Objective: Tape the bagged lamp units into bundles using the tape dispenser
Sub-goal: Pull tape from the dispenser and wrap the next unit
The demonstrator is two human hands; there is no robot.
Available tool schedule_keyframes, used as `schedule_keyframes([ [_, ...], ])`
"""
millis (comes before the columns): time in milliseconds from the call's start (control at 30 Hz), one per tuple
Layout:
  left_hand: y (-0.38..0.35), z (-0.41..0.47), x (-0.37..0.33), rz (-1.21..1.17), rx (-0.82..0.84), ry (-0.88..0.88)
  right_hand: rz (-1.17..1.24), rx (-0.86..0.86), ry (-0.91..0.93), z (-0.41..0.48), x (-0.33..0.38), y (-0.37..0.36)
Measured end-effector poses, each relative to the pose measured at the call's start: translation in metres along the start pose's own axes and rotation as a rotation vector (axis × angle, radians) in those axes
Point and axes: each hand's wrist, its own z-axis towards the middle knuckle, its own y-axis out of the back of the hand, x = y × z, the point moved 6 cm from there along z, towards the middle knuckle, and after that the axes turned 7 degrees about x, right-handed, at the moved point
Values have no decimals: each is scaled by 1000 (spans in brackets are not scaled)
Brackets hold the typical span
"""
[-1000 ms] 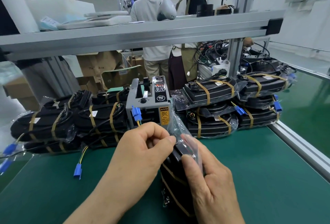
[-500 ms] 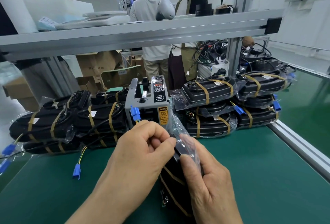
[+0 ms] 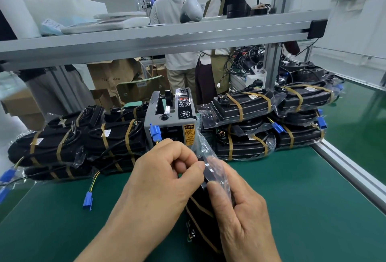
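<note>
A black bagged lamp unit [image 3: 201,215] with brown tape bands stands on end on the green mat in front of me. My left hand [image 3: 160,182] pinches its top edge with curled fingers. My right hand [image 3: 238,213] grips its right side, thumb pressed on the loose clear bag flap [image 3: 211,157]. Just behind my hands sits the grey tape dispenser [image 3: 170,119]. Taped bundles of lamp units are stacked to its left [image 3: 83,142] and right [image 3: 269,119].
The green mat [image 3: 292,199] has an aluminium rail [image 3: 351,170] along its right edge. A blue connector on a wire [image 3: 87,200] lies left of my hands. An aluminium shelf beam [image 3: 167,38] crosses overhead. Two people stand beyond the bench.
My hands and the lamp unit stay almost where they were; the left fingers shift slightly on the top edge.
</note>
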Motion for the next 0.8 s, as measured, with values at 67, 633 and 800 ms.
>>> schedule_keyframes([
  [67, 1, 0, -1, 23, -5, -3, -1, -2, -1, 0, 0, 0],
  [633, 3, 3, 27, -248, 132, 256, -6, 25, -25, -5, 1, -7],
  [800, -1, -5, 29, -555, 78, 279, 27, -4, -29, -4, 2, -3],
])
